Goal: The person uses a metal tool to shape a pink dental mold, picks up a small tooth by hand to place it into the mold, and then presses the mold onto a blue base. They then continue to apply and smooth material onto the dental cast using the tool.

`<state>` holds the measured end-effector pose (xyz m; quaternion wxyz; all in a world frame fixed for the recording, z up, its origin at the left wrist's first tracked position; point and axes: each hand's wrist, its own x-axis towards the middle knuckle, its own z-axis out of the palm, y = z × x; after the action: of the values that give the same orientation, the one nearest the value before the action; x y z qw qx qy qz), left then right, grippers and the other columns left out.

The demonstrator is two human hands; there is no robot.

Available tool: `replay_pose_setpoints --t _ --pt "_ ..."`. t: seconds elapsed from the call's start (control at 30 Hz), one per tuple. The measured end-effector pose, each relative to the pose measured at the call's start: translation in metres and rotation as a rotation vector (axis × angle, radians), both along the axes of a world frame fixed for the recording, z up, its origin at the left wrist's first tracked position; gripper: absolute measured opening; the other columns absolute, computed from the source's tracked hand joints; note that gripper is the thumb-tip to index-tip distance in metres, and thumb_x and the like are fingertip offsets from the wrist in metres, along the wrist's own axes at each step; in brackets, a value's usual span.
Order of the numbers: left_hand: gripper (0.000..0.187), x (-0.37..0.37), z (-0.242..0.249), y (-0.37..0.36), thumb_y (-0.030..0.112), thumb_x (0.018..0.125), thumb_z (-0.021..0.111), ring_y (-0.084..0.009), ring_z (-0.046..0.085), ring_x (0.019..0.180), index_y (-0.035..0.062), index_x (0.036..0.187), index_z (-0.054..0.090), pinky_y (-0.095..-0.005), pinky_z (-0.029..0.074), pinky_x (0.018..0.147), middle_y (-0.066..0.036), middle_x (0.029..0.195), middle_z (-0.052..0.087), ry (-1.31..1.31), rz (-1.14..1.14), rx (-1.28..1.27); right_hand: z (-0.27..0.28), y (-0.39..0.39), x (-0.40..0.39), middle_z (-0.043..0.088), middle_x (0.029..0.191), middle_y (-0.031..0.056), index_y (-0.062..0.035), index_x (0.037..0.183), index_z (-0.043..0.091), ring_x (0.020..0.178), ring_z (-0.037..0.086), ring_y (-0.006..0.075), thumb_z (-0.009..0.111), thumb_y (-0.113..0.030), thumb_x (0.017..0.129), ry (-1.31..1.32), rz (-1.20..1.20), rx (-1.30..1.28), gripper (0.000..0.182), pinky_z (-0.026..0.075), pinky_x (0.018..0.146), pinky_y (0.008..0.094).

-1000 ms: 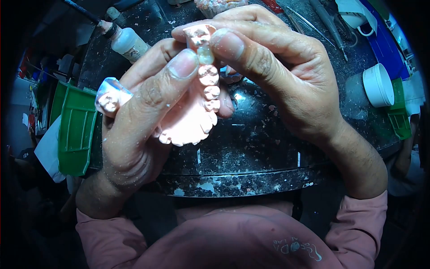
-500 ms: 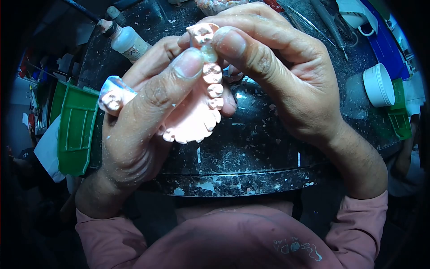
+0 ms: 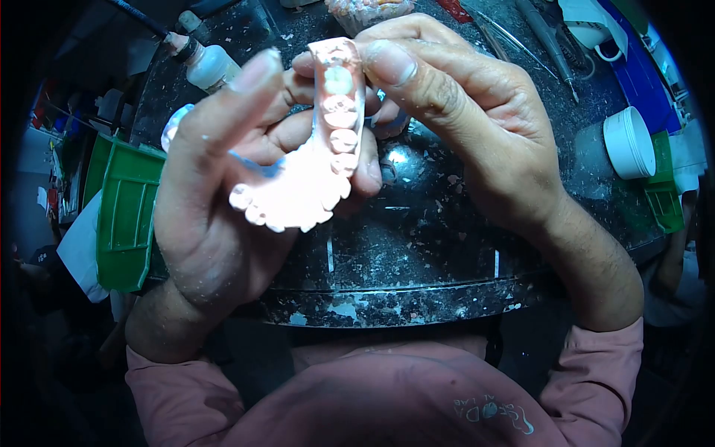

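Observation:
A pale pink dental cast (image 3: 298,186) with a row of teeth lies tilted in my left hand (image 3: 216,171). Its fingers support the cast from below and behind, while the thumb is raised off it. One translucent, whitish-green tooth crown (image 3: 338,80) sits in the row near the far end. At that end, my right hand (image 3: 477,112) has its thumb and bent fingers closed against the cast's side. A smaller cast piece (image 3: 176,127) shows behind my left hand, mostly hidden. White dust specks cover both hands.
A dark, chipped bench (image 3: 417,253) lies below. At the back left is a white bottle (image 3: 212,68). Green trays (image 3: 126,216) flank the bench. To the right stand a white tub (image 3: 629,141), a handpiece (image 3: 547,45) and a white cup (image 3: 596,37).
My left thumb has lifted away from the crown and moved left. The cast has tilted, showing more of its outer side. My right thumb stays near the far end.

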<state>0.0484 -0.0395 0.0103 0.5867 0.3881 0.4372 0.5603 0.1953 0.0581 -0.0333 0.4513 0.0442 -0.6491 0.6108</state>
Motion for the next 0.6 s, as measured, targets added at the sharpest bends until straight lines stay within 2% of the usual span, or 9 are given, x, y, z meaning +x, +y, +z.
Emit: replay_pose_setpoints --t 0.07,0.1,0.17,0.2,0.3,0.37,0.6 --pt "0.087 0.003 0.000 0.001 0.072 0.088 0.022 -0.0151 0.047 0.066 -0.0061 0.120 0.044 -0.0250 0.039 0.062 -0.009 0.077 0.052 -0.191 0.097 -0.047 0.002 0.001 0.003 0.058 0.109 0.0074 -0.0003 0.112 0.065 0.091 0.055 0.0097 0.052 -0.021 0.097 -0.281 -0.247 0.187 0.029 0.045 0.077 0.0217" --pt "0.087 0.001 0.000 0.001 0.072 0.088 0.022 -0.0151 0.047 0.066 -0.0061 0.120 0.044 -0.0250 0.039 0.062 -0.009 0.077 0.052 -0.190 0.099 -0.047 0.002 0.002 0.003 0.058 0.109 0.0074 -0.0003 0.112 0.065 0.091 0.055 0.0097 0.052 -0.021 0.097 -0.279 -0.245 0.187 0.029 0.045 0.077 0.0217" --pt "0.100 -0.002 0.001 0.000 0.081 0.082 0.014 -0.0168 0.045 0.064 -0.0065 0.121 0.042 -0.0254 0.038 0.060 -0.008 0.075 0.050 -0.223 -0.079 -0.051 0.000 0.003 0.004 0.059 0.109 0.0072 -0.0008 0.110 0.066 0.092 0.056 0.0095 0.052 -0.021 0.097 -0.324 -0.318 0.221 0.028 0.046 0.076 0.0219" --pt "0.105 -0.002 0.004 0.001 0.083 0.079 0.008 -0.0176 0.043 0.063 -0.0068 0.123 0.041 -0.0266 0.037 0.059 -0.006 0.073 0.049 -0.176 -0.096 -0.071 0.000 0.003 0.004 0.059 0.109 0.0072 -0.0008 0.110 0.066 0.092 0.056 0.0095 0.052 -0.021 0.097 -0.324 -0.319 0.220 0.028 0.046 0.076 0.0219" --pt "0.104 -0.003 0.003 0.001 0.083 0.080 0.008 -0.0169 0.043 0.062 -0.0057 0.122 0.042 -0.0269 0.036 0.057 -0.005 0.071 0.047 -0.180 -0.109 -0.065 -0.001 0.003 0.002 0.060 0.108 0.0068 -0.0017 0.109 0.067 0.091 0.057 0.0097 0.053 -0.021 0.097 -0.339 -0.342 0.208 0.027 0.047 0.075 0.0221" --pt "0.102 -0.002 0.005 0.001 0.082 0.081 0.008 -0.0166 0.042 0.062 -0.0046 0.124 0.041 -0.0269 0.035 0.057 -0.004 0.070 0.046 -0.188 -0.100 -0.090 -0.004 0.004 -0.004 0.063 0.081 0.0058 0.0016 0.097 0.070 0.077 0.056 0.0099 0.059 -0.020 0.093 -0.221 -0.412 0.178 0.025 0.044 0.074 0.0240" --pt "0.088 -0.006 0.002 0.003 0.074 0.089 0.012 -0.0129 0.043 0.062 -0.0009 0.126 0.039 -0.0252 0.037 0.052 -0.002 0.071 0.046 -0.344 -0.174 -0.103 -0.012 -0.011 -0.008 0.062 0.099 0.0064 -0.0003 0.104 0.068 0.086 0.058 0.0106 0.055 -0.021 0.096 -0.231 -0.335 -0.162 0.026 0.047 0.074 0.0228"
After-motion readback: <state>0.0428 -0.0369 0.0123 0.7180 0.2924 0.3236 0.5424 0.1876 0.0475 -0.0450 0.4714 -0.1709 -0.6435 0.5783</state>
